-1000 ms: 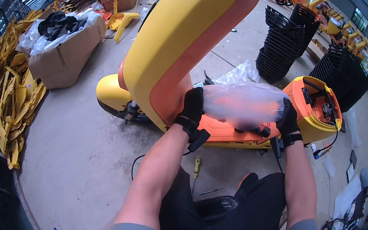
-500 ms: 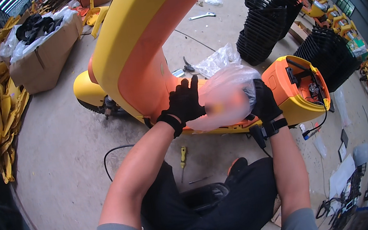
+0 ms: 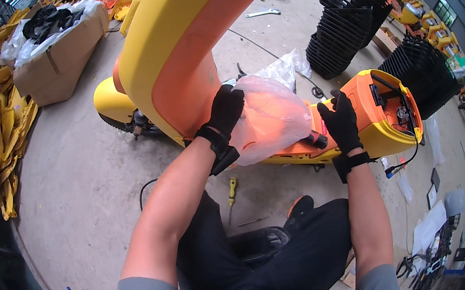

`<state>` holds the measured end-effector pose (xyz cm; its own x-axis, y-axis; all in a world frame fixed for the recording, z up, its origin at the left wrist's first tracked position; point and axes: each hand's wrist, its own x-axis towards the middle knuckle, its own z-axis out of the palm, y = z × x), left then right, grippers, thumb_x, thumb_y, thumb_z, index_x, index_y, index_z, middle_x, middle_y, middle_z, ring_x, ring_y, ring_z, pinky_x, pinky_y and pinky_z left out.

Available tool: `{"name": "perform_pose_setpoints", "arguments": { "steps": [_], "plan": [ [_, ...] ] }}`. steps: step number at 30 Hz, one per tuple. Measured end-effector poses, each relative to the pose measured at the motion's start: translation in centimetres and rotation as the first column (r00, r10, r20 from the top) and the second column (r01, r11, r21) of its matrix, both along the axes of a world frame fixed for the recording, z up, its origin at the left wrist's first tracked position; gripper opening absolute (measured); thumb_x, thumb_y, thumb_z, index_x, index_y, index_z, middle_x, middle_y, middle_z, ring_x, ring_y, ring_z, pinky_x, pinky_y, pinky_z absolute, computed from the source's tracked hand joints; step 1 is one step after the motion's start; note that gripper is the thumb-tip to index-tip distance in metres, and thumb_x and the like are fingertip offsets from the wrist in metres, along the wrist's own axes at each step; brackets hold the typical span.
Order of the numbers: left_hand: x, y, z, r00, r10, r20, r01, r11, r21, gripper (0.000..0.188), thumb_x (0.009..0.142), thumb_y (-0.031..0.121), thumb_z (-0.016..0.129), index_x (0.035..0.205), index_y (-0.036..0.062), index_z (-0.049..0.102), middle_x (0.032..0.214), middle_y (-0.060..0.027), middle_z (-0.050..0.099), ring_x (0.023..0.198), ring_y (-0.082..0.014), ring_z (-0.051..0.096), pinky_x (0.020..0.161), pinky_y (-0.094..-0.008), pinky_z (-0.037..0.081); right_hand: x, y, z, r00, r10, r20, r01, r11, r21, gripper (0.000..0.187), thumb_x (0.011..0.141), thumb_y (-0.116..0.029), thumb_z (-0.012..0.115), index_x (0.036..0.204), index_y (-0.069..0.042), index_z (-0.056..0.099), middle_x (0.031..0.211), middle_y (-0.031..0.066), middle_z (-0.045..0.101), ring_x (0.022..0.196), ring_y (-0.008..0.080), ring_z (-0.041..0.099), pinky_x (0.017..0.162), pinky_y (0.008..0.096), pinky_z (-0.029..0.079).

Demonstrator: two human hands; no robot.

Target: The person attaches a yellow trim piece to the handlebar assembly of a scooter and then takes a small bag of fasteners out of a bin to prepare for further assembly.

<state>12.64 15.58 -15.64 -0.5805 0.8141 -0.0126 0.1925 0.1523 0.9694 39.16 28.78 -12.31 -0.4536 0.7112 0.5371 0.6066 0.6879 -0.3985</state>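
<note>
A yellow-and-orange scooter body point(image 3: 178, 87) lies across the view in front of me. On its low footboard area rests a clear plastic bag point(image 3: 269, 113), puffed out, with orange showing through it. My left hand point(image 3: 227, 109), in a black glove, is closed on the bag's left edge. Just right of the bag is my right hand point(image 3: 342, 122), also gloved, with its fingers apart and nothing in them. Between that hand and the bag a black-and-red tool handle point(image 3: 317, 140) sticks out; its other end is hidden.
A yellow-handled screwdriver point(image 3: 231, 192) lies on the floor by my legs. Beyond the scooter are a wrench point(image 3: 263, 13), stacked black baskets point(image 3: 341, 31) and loose plastic film point(image 3: 284, 70). A cardboard box point(image 3: 60, 65) and yellow panels point(image 3: 5, 139) stand left.
My left hand has gone from spread fingers to a grip on the bag. The right hand has come away from the bag's right side and opened, and the tool handle now shows.
</note>
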Motion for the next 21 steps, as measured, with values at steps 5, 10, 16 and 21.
{"name": "perform_pose_setpoints", "arguments": {
  "steps": [5, 10, 16, 21],
  "plan": [
    [-2.2, -1.1, -0.8, 0.998, 0.066, 0.002, -0.066, 0.99, 0.124, 0.024, 0.085, 0.023, 0.049, 0.076, 0.0014, 0.051, 0.064, -0.0088, 0.052, 0.059, -0.0205, 0.054, 0.057, -0.0321, 0.044, -7.3, -9.4, 5.6, 0.799, 0.461, -0.387, -0.588, 0.736, -0.335, 0.019, 0.087, -0.005, 0.054, 0.104, 0.0, 0.057, 0.089, 0.012, 0.062, 0.08, 0.0272, 0.061, 0.074, 0.0357, 0.049],
    [0.6, -1.8, 3.4, 0.896, 0.003, -0.445, 0.139, 0.948, 0.287, 0.024, 0.086, 0.023, 0.051, 0.074, 0.0029, 0.052, 0.065, -0.0062, 0.053, 0.059, -0.0176, 0.053, 0.057, -0.0303, 0.044, -9.2, -7.6, -3.3, 0.703, 0.691, -0.166, -0.71, 0.671, -0.214, 0.027, 0.081, 0.003, 0.049, 0.107, -0.002, 0.055, 0.087, 0.0194, 0.061, 0.08, 0.0353, 0.061, 0.073, 0.0377, 0.05],
    [0.5, -2.2, 5.6, 0.946, 0.061, 0.318, -0.153, 0.949, 0.275, 0.02, 0.083, 0.02, 0.057, 0.075, 0.001, 0.055, 0.074, -0.0054, 0.059, 0.067, -0.0166, 0.058, 0.061, -0.0303, 0.046, -7.1, -6.3, -3.5, 0.715, 0.512, 0.476, -0.119, 0.76, -0.639, 0.078, 0.078, -0.028, 0.065, 0.141, -0.004, 0.026, 0.108, 0.0265, 0.061, 0.099, 0.0392, 0.06, 0.086, 0.0433, 0.047],
    [0.9, -1.5, 5.9, 0.966, 0.169, 0.196, -0.228, 0.914, 0.336, 0.042, 0.078, 0.022, 0.065, 0.106, -0.0036, 0.046, 0.092, -0.0156, 0.058, 0.081, -0.0232, 0.059, 0.074, -0.0333, 0.049, -5.7, -4.8, -7.5, 0.783, 0.533, 0.322, -0.378, 0.818, -0.434, 0.085, 0.077, -0.03, 0.068, 0.144, -0.006, 0.021, 0.117, 0.0275, 0.054, 0.095, 0.0407, 0.059, 0.081, 0.0435, 0.047]
  ]
}}
